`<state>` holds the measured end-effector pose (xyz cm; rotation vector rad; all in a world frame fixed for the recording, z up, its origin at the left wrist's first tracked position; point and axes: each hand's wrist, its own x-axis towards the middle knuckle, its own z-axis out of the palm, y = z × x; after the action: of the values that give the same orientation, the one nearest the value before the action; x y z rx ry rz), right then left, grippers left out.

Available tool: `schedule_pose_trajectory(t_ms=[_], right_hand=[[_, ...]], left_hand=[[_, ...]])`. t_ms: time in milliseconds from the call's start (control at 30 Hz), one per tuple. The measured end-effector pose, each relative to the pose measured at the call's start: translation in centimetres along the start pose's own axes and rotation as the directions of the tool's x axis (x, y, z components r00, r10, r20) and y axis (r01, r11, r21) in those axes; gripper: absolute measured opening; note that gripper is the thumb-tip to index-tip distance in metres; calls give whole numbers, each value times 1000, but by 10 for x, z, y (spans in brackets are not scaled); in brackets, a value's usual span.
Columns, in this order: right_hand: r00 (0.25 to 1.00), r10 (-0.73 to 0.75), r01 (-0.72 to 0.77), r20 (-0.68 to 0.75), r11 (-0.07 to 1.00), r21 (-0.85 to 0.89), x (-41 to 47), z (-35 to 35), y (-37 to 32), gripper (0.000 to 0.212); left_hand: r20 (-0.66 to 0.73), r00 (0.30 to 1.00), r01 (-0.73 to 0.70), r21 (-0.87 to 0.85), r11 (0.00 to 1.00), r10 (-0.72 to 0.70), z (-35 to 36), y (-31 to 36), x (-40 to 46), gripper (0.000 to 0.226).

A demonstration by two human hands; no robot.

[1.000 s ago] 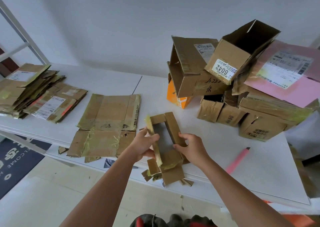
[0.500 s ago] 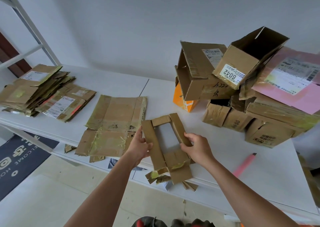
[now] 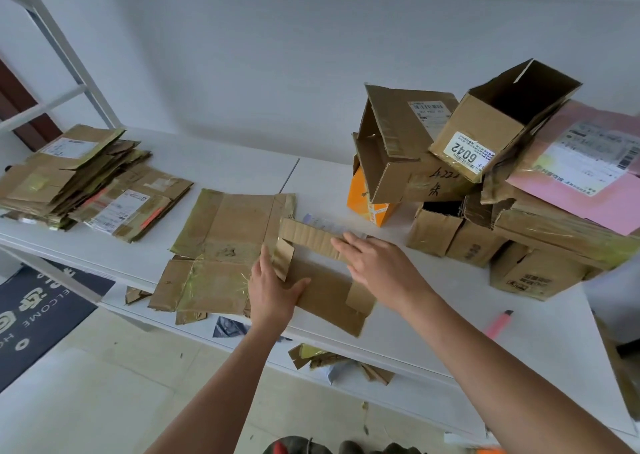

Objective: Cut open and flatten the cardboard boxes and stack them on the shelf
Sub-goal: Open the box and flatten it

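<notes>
At the far left of the white shelf sits a pile of flattened boxes. Next to it one flat sheet of cardboard lies alone, its near edge hanging over the shelf lip. The left hand lies flat, fingers straight, on the near left of the small cut-open box, which rests on the shelf overlapping the sheet's right edge. The right hand presses its far strip, fingers stretched out, gripping nothing. Right of them stands a heap of unopened boxes. A pink object, perhaps a cutter, lies near the front edge.
</notes>
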<state>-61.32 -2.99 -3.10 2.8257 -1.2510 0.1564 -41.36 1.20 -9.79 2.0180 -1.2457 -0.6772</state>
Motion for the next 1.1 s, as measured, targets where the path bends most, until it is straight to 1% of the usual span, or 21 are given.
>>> schedule_pose_trajectory(t_ms=[67, 133, 200, 267, 333, 367, 433, 500, 567, 633, 700, 767, 800, 833, 867, 900, 933, 967, 1033, 1100], right_hand=[[999, 22, -23, 26, 998, 64, -7, 7, -3, 57], [999, 33, -31, -12, 994, 106, -16, 14, -7, 56], [997, 39, -31, -66, 992, 123, -20, 21, -11, 56], [996, 44, -34, -72, 989, 142, -19, 25, -13, 56], [996, 45, -31, -74, 983, 180, -17, 26, -11, 57], [996, 52, -37, -73, 980, 197, -17, 27, -9, 57], [996, 62, -49, -57, 977, 208, -16, 29, -3, 58], [996, 61, -46, -66, 977, 211, -18, 32, 0, 58], [994, 57, -39, -88, 980, 196, -18, 34, 1, 58], [990, 64, -38, -127, 979, 201, -19, 34, 2, 58], [980, 86, -47, -180, 976, 213, -24, 31, 4, 57], [945, 153, -84, -288, 967, 241, -36, 31, 6, 56], [897, 237, -129, -372, 948, 291, -44, 34, 5, 53], [817, 354, -191, -455, 911, 366, -53, 37, 2, 50], [716, 485, -263, -502, 854, 449, -61, 42, -1, 46], [624, 605, -334, -495, 779, 531, -67, 46, -4, 44], [564, 699, -391, -440, 695, 603, -72, 50, -7, 45], [549, 760, -430, -348, 613, 663, -75, 54, -10, 49], [580, 801, -478, -148, 482, 735, -74, 60, -12, 62], [590, 807, -520, -28, 407, 751, -67, 61, -13, 77]], left_hand=[[-45, 999, 8, 143, 990, -2, 3, -8, -4, 96], [-87, 996, 9, 215, 977, 10, 5, -15, -6, 86], [-98, 994, -24, 181, 983, 42, 5, -19, -7, 77], [-77, 994, -75, 67, 995, 80, 4, -22, -9, 69], [-39, 991, -132, -17, 991, 131, 2, -24, -11, 78], [-23, 985, -170, -23, 985, 169, 1, -25, -11, 85], [10, 973, -233, 19, 972, 233, -3, -23, -11, 98], [55, 962, -273, 99, 957, 269, -8, -17, -10, 112], [129, 946, -316, 168, 934, 297, -10, -11, -8, 124], [207, 930, -343, 199, 918, 302, -14, -6, -4, 127], [269, 915, -365, 240, 899, 300, -17, 0, 2, 126], [307, 908, -374, 289, 882, 284, -18, 7, 9, 124], [318, 907, -375, 307, 875, 277, -17, 11, 11, 123], [327, 904, -378, 318, 869, 274, -16, 14, 12, 123], [334, 902, -382, 323, 866, 273, -14, 17, 12, 121], [336, 902, -381, 322, 867, 272, -13, 20, 12, 120], [334, 904, -377, 322, 869, 268, -12, 23, 11, 118], [332, 906, -371, 324, 870, 263, -11, 24, 11, 117], [333, 908, -365, 333, 869, 253, -9, 25, 10, 115], [334, 908, -365, 333, 870, 253, -10, 25, 10, 114]])
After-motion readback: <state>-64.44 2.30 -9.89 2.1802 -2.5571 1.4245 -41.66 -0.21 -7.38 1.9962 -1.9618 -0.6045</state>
